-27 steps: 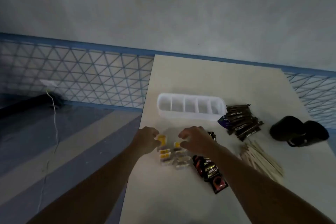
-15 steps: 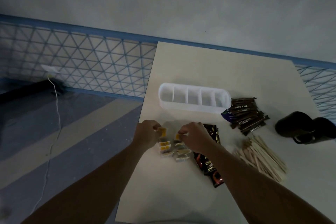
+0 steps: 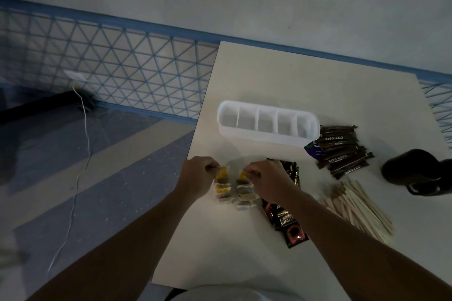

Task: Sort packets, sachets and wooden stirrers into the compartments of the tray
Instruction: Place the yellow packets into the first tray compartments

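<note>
Two small yellow-and-white paper sachets (image 3: 221, 176) are being pinched, one per hand, so the step in hand is probably lifting the far end of each row. The left hand (image 3: 198, 178) has its fingers curled, thumb and forefinger nipping the farthest sachet of the row at its fingertips. The right hand (image 3: 266, 181) grips its own row's farthest sachet the same way.

To do it well, lift each sachet straight up so those lying nearer the wrists are not dragged. Then carry both forward to the white plastic five-compartment tray (image 3: 264, 139), which looks empty, just beyond the knuckles, and drop them into one shared compartment.

Glossy black-and-red packets (image 3: 288, 222) lie under and right of the right wrist, and the pale wooden stirrers (image 3: 359, 208) lie further right, well apart
</note>
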Motion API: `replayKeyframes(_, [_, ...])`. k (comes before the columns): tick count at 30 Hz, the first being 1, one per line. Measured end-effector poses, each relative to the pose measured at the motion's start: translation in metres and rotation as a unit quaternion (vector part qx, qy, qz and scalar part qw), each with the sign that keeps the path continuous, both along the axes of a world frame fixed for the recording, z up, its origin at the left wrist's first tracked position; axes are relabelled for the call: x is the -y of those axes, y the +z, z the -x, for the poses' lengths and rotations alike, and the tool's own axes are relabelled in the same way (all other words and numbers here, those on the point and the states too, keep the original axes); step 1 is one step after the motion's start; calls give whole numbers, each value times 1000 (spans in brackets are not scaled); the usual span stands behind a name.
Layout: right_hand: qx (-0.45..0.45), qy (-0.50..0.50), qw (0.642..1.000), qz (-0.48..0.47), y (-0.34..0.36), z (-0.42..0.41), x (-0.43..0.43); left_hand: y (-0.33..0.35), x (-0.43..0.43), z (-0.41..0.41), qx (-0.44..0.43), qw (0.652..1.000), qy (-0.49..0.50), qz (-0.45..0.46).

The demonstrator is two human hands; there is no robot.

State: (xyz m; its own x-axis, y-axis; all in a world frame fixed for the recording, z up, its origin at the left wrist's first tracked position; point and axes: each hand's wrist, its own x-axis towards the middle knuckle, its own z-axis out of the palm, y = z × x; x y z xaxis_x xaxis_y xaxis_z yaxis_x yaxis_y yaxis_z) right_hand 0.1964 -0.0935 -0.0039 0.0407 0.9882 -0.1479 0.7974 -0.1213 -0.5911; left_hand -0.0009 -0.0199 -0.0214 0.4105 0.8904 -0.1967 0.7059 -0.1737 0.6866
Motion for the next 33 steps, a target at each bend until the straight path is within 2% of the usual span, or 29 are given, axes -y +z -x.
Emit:
replayKeyframes(9, [-7,34,998,58,12,2,4,-3,3,-3,-21,1000,-1,23])
replayKeyframes(16, [5,-7,998,59,-4,4,0,-5,3,-6,-10,999,14,36])
replayKeyframes(23, [-4,-28,999,26,-7,4,-4,5,-4,-10,9,1000,7,4])
replayKeyframes(33, [-8,-62,998,-26,41,-27,-38,51,-52,-31,33,996,3,-78])
